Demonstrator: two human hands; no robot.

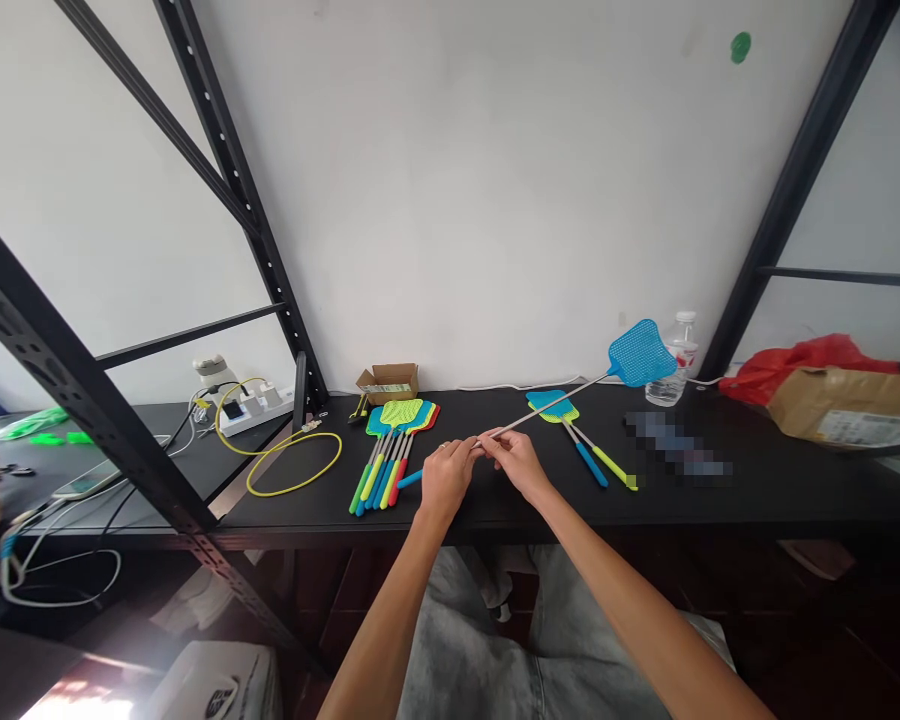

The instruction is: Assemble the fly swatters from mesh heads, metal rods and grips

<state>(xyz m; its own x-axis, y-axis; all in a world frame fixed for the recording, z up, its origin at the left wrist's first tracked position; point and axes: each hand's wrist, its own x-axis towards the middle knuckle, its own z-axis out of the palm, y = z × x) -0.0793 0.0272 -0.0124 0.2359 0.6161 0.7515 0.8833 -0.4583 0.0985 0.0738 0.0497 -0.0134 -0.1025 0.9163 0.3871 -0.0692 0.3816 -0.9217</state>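
Black shelf (694, 505) runs beneath the blue swatter (641, 353), which slants up rightward. Left of that swatter lies a bunch of swatters (385, 468); below its head, a pair of swatters (586, 455). The left hand (448, 478), nearer its handle, and right hand (517, 463) pinch it, close together. Behind its head stands a bottle (667, 388).
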